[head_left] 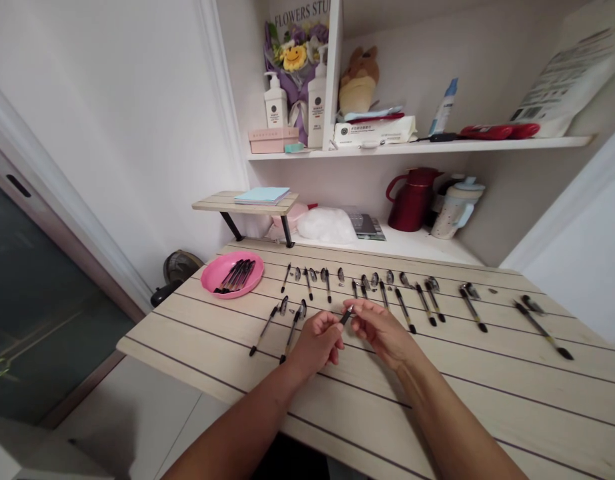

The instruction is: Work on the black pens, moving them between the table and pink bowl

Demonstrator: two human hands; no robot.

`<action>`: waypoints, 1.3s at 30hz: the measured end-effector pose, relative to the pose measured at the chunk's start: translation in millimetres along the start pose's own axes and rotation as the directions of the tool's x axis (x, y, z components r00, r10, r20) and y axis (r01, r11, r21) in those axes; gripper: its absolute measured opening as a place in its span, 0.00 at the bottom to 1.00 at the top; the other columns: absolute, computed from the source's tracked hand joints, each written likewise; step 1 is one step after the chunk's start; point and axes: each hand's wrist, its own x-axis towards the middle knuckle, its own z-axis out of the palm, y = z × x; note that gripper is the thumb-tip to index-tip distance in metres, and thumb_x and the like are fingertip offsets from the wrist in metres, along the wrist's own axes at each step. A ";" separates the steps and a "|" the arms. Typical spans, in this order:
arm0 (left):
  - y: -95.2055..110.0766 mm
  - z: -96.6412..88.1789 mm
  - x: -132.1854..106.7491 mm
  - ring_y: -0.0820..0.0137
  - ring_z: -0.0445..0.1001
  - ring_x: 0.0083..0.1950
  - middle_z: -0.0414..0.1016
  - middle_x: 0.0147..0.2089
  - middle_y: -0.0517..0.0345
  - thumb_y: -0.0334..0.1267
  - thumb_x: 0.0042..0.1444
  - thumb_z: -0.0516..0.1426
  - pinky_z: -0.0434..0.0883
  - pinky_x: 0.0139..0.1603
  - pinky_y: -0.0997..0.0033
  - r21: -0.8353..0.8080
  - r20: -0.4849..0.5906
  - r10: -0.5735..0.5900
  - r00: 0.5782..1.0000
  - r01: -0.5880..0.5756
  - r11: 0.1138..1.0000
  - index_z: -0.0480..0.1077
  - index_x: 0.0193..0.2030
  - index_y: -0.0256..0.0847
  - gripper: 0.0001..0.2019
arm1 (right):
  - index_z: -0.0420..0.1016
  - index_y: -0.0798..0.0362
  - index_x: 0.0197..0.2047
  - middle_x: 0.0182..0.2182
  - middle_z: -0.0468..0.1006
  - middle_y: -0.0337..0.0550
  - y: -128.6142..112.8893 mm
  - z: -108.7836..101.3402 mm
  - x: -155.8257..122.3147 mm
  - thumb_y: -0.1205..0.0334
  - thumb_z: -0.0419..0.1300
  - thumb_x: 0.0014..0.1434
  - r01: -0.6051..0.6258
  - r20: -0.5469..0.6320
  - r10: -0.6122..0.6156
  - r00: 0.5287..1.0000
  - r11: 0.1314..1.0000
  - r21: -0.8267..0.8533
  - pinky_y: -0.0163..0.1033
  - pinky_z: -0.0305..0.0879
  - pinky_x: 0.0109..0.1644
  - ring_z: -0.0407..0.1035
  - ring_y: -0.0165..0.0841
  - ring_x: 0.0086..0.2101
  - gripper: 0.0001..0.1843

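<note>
My left hand (pixel 318 341) is closed around a pen (pixel 345 316), with its black grip and pale metal tip sticking up past my thumb. At that tip, the thumb and fingers of my right hand (pixel 380 328) are pinched together. Most of the pen's barrel is hidden in my left hand. Beyond both hands, disassembled-looking pens (pixel 405 309) lie in a loose row, with clear-and-black caps (pixel 374 279) and small tip pieces beside them. Two more pens (pixel 264 331) rest to the left of my left hand, one partly behind it.
A pink bowl (pixel 260 273) holding several black pens (pixel 238 275) stands at the table's left. Behind it is a small raised shelf (pixel 215 201) with blue paper (pixel 262 195). A red jug (pixel 412 200) and a pale bottle (pixel 455 210) stand at the back right.
</note>
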 end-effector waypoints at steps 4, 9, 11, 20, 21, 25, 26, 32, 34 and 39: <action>0.7 0.6 -1.1 0.82 0.59 0.12 0.66 0.19 0.67 0.42 0.50 0.52 0.51 0.11 0.83 0.005 -0.011 0.000 1.000 0.000 1.000 0.60 0.33 0.39 0.09 | 0.70 0.54 0.27 0.14 0.65 0.34 0.2 0.8 0.5 0.54 0.66 0.41 0.014 -0.041 -0.015 0.999 0.999 -0.031 0.32 0.45 0.20 0.53 0.23 0.16 0.14; 1.7 0.9 -1.0 0.82 0.59 0.11 0.65 0.19 0.68 0.41 0.50 0.52 0.52 0.12 0.83 -0.004 -0.015 -0.001 1.000 0.001 1.000 0.60 0.33 0.40 0.08 | 0.72 0.54 0.31 0.18 0.69 0.36 -0.4 0.4 0.8 0.53 0.65 0.42 0.013 -0.033 -0.014 0.999 1.000 -0.012 0.32 0.46 0.20 0.55 0.23 0.17 0.15; 1.5 0.8 -0.7 0.82 0.59 0.12 0.65 0.19 0.67 0.41 0.50 0.52 0.52 0.12 0.83 -0.008 -0.020 -0.002 1.000 0.002 1.000 0.61 0.33 0.39 0.08 | 0.73 0.54 0.32 0.17 0.68 0.36 -0.2 -0.1 1.1 0.53 0.65 0.41 0.010 -0.029 -0.011 1.000 1.000 -0.014 0.33 0.46 0.20 0.54 0.24 0.17 0.16; -2.3 -1.8 0.0 0.82 0.59 0.12 0.66 0.20 0.67 0.43 0.50 0.52 0.51 0.11 0.83 -0.024 -0.017 0.004 1.000 -0.004 1.000 0.60 0.34 0.40 0.09 | 0.71 0.54 0.29 0.19 0.69 0.37 -0.5 3.7 -0.1 0.54 0.66 0.41 0.031 -0.051 -0.032 0.998 0.999 -0.020 0.31 0.47 0.19 0.55 0.23 0.17 0.15; -1.5 -2.3 0.2 0.82 0.59 0.12 0.66 0.20 0.67 0.43 0.50 0.53 0.51 0.11 0.83 -0.041 -0.030 0.008 1.000 -0.009 0.999 0.60 0.33 0.40 0.10 | 0.71 0.54 0.32 0.22 0.71 0.39 -1.1 2.5 0.2 0.53 0.66 0.41 0.034 -0.048 -0.035 0.998 0.999 -0.014 0.31 0.48 0.19 0.57 0.23 0.18 0.16; 4.1 -4.9 2.1 0.82 0.58 0.12 0.65 0.19 0.67 0.45 0.48 0.54 0.48 0.11 0.82 -0.169 -0.167 0.008 0.986 -0.036 0.985 0.59 0.32 0.40 0.11 | 0.70 0.53 0.34 0.26 0.73 0.41 0.2 -5.5 7.6 0.50 0.64 0.42 0.080 -0.152 -0.093 0.984 0.993 -0.090 0.31 0.49 0.19 0.59 0.24 0.18 0.19; 5.4 -5.5 2.6 0.82 0.57 0.12 0.65 0.19 0.67 0.45 0.47 0.54 0.48 0.11 0.82 -0.204 -0.204 0.005 0.979 -0.048 0.978 0.59 0.31 0.40 0.12 | 0.69 0.53 0.31 0.24 0.73 0.40 1.2 -6.3 11.0 0.50 0.63 0.43 0.080 -0.189 -0.112 0.975 0.982 -0.169 0.32 0.50 0.19 0.59 0.24 0.17 0.17; 9.3 -7.2 3.3 0.82 0.56 0.12 0.64 0.19 0.68 0.47 0.46 0.54 0.49 0.12 0.82 -0.293 -0.328 0.062 0.943 -0.164 0.942 0.58 0.31 0.40 0.14 | 0.69 0.52 0.26 0.25 0.75 0.45 5.2 23.1 27.3 0.55 0.58 0.47 0.015 -0.123 -0.255 0.959 0.479 -0.878 0.36 0.58 0.31 0.68 0.35 0.28 0.08; 9.4 -7.5 2.8 0.82 0.56 0.12 0.64 0.19 0.68 0.47 0.46 0.54 0.48 0.12 0.82 -0.282 -0.354 0.090 0.931 -0.198 0.939 0.58 0.31 0.40 0.13 | 0.71 0.53 0.31 0.29 0.76 0.51 8.8 39.0 28.9 0.58 0.60 0.45 -0.066 -0.146 -0.233 0.961 0.320 -0.945 0.38 0.57 0.33 0.69 0.39 0.34 0.10; 7.9 -9.4 1.2 0.82 0.56 0.12 0.64 0.20 0.68 0.45 0.48 0.53 0.49 0.12 0.82 -0.246 -0.354 0.121 0.927 -0.217 0.945 0.58 0.32 0.40 0.11 | 0.71 0.56 0.28 0.27 0.76 0.55 19.5 47.5 32.4 0.66 0.61 0.40 -0.075 -0.181 -0.222 0.958 0.416 -0.906 0.39 0.56 0.32 0.70 0.42 0.32 0.08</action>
